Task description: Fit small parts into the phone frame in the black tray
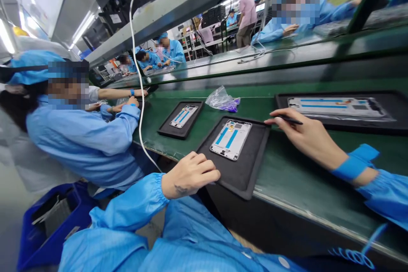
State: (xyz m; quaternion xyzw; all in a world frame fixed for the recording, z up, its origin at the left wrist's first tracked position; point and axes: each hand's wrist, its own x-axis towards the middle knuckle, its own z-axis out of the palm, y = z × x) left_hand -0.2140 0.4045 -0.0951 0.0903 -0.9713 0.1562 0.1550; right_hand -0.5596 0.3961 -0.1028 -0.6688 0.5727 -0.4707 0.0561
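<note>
A black tray [245, 174] lies tilted across the bench's front edge, its near part overhanging. On it rests a silver phone frame [236, 142] with two blue strips. My left hand [191, 174] is closed at the tray's near left edge, fingers curled on the rim; the thumb is partly hidden. My right hand [302, 136] is closed around a slim black pen-like tool [289, 119], and its fingertips reach the tray's far right corner. A blue wrist band [353, 163] circles my right wrist.
Another black tray [164, 131] with a phone frame [184, 116] is at left; a third tray [400, 112] holds plastic-covered frames at right. A clear plastic bag [219, 98] lies behind. A white cable [135, 51] hangs down. A co-worker [86, 127] sits at left beside a blue bin [27, 233].
</note>
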